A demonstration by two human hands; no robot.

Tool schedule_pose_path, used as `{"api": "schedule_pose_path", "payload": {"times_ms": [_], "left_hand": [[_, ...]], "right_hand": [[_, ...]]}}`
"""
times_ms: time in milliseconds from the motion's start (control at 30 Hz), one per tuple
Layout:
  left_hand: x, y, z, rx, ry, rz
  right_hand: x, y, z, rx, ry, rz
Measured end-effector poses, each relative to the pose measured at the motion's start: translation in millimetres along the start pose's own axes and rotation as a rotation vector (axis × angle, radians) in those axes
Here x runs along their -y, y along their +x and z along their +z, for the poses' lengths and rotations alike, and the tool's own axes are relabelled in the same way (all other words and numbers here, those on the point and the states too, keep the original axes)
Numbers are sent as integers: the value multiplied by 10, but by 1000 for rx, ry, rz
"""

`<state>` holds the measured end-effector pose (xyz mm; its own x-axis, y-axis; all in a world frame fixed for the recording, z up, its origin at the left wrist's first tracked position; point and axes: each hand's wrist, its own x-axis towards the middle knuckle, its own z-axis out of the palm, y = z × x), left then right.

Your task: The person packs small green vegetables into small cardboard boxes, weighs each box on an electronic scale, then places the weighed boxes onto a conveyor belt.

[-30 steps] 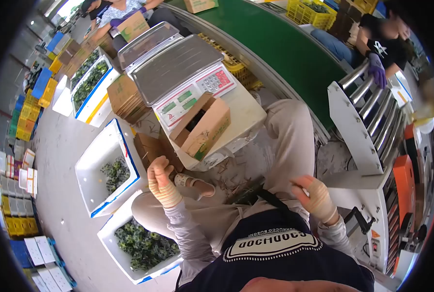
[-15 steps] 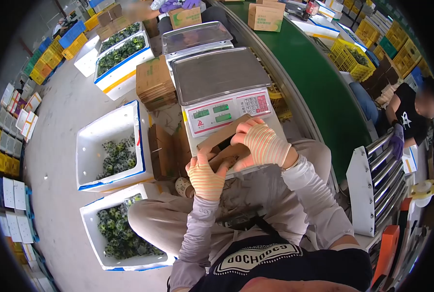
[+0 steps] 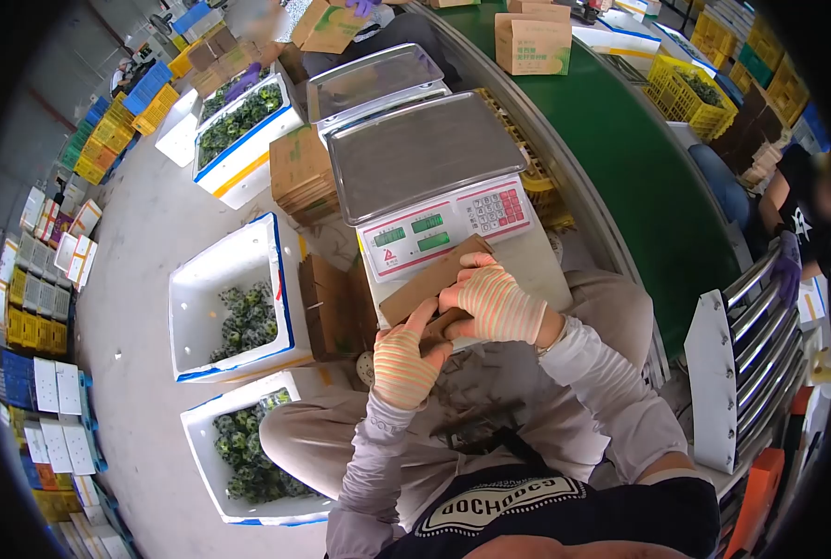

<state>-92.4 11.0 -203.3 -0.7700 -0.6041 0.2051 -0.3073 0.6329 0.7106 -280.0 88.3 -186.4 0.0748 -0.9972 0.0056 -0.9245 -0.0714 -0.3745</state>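
Hands: left hand and right hand in striped knit gloves, fingers curled shut on flat brown cardboard box | box at table edge, just before steel-topped scale | rectangular white foam crate leftward.

Below me lies a bare grey concrete floor, evenly lit, with stacked yellow and blue crates crowding the upper left and the left edge of the frame, and three white foam boxes of green produce at left centre. A long green conveyor belt curves from the top down the right side, and beside it, at top centre, two steel weighing scales stand one behind the other, the nearer on my white bench. A white roller rack fills the right edge.
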Motion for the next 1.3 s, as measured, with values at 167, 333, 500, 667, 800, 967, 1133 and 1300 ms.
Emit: {"api": "schedule_pose_path", "payload": {"times_ms": [167, 333, 500, 667, 800, 967, 1133, 1300], "left_hand": [[8, 59, 43, 76, 9, -21], [105, 81, 106, 18, -188, -66], [39, 59, 47, -14, -53, -1], [-274, 250, -320, 167, 107, 92], [-391, 443, -194, 547, 111, 49], [-273, 535, 25, 489, 99, 106], [-71, 521, 124, 409, -7, 45], [-137, 488, 77, 392, -173, -13]], "right_hand": [[-128, -16, 89, -68, 116, -76], [-226, -117, 1, -539, 321, -172], [-553, -484, -98, -813, 371, 176], [-640, -725, 174, -731, 609, 259], [-496, -642, 239, -530, 678, 341], [-592, -553, 562, -459, 754, 380], [-560, -540, 547, -458, 796, 430], [-548, -504, 623, -549, 764, 422]]}}
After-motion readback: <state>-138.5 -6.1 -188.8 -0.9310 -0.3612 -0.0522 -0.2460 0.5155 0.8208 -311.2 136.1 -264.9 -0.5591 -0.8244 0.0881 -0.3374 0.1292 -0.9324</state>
